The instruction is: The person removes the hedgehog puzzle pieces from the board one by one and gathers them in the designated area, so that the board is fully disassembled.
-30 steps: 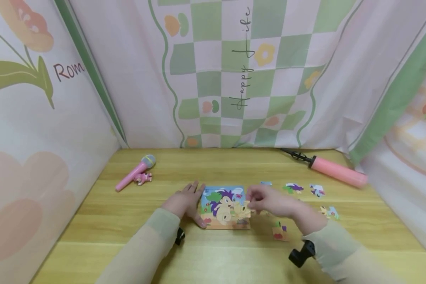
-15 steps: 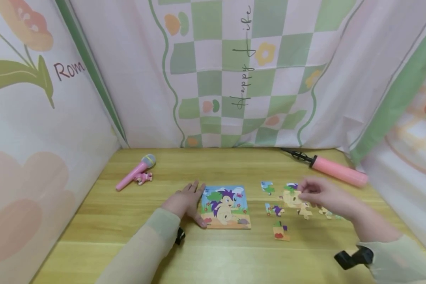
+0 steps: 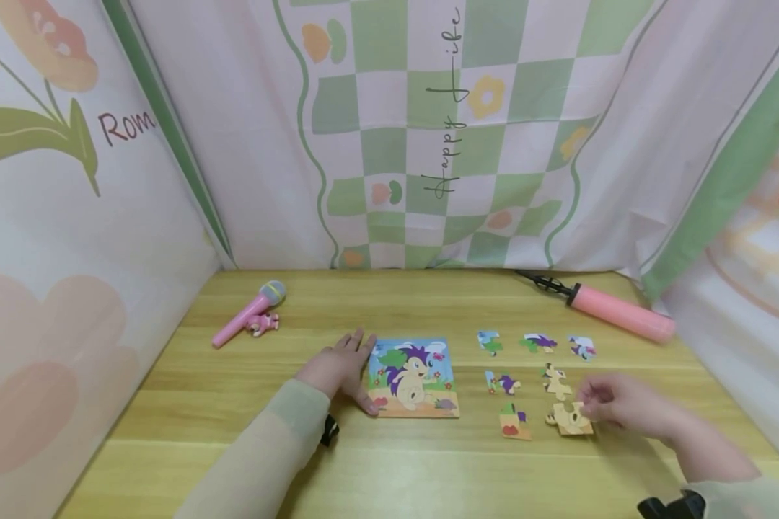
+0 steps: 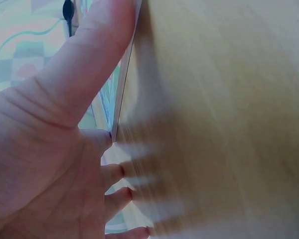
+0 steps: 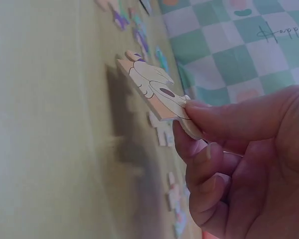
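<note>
A square puzzle board (image 3: 412, 377) with a hedgehog picture lies flat on the wooden table (image 3: 389, 468). My left hand (image 3: 339, 369) rests open and flat against its left edge (image 4: 120, 94), thumb along the rim. My right hand (image 3: 613, 401) pinches a tan puzzle piece (image 3: 570, 419) between thumb and fingers, low over the table to the right of the board; in the right wrist view the tan puzzle piece (image 5: 153, 89) is tilted just above the wood. Several loose pieces lie near it: one tan (image 3: 556, 380), one orange-edged (image 3: 513, 422), others blue and purple (image 3: 539, 342).
A pink toy microphone (image 3: 247, 314) lies at the back left with a small pink figure beside it. A pink hand pump (image 3: 610, 312) with a black nozzle lies at the back right. Printed cloth walls close in the table on three sides.
My right hand lifted the tan piece off the board, carried it right over the loose pieces, then brought it down toward the near right. The left hand stayed put.
</note>
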{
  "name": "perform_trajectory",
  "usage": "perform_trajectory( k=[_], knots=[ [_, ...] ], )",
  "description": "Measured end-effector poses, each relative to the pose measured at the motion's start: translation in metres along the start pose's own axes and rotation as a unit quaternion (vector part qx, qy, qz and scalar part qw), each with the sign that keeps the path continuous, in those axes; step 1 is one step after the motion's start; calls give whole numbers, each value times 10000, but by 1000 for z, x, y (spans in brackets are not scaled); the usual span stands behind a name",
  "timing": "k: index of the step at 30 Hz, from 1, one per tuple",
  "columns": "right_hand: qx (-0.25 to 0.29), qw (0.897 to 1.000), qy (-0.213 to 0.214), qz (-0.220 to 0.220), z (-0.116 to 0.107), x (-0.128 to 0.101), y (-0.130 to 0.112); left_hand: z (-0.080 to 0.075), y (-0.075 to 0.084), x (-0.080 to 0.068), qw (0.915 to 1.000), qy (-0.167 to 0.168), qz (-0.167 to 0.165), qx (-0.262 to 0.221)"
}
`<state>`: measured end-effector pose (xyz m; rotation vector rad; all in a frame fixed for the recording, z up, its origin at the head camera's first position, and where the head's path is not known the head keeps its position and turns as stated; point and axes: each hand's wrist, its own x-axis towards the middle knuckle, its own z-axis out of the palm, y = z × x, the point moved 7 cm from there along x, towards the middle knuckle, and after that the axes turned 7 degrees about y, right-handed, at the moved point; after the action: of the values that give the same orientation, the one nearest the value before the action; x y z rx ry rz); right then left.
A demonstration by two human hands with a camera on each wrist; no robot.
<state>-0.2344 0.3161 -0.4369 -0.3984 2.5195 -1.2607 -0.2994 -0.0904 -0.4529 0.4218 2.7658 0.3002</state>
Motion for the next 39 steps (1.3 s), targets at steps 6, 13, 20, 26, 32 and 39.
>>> perform_trajectory(
  k=[6,13,20,26,32,39],
  knots=[
    [116,9999,-54,109,7,0,13,0,0,1,10000,34,50,75],
    [-12,10000,81,20,8,1,15,-1,1,1,9999,17,55,159],
    [-502,9980,337,166,6,2,13,-2,1,1,9999,39,56,152],
    [-1023,9924,679,99,4,12,0,-1,0,1,9999,36,59,156],
    [-1009,9928,601,-229,15,37,-48,0,0,2,9999,7,58,109],
    [-1188,9912,41,-577,53,72,-114,1,-2,3,9999,-35,29,128]
  ],
)
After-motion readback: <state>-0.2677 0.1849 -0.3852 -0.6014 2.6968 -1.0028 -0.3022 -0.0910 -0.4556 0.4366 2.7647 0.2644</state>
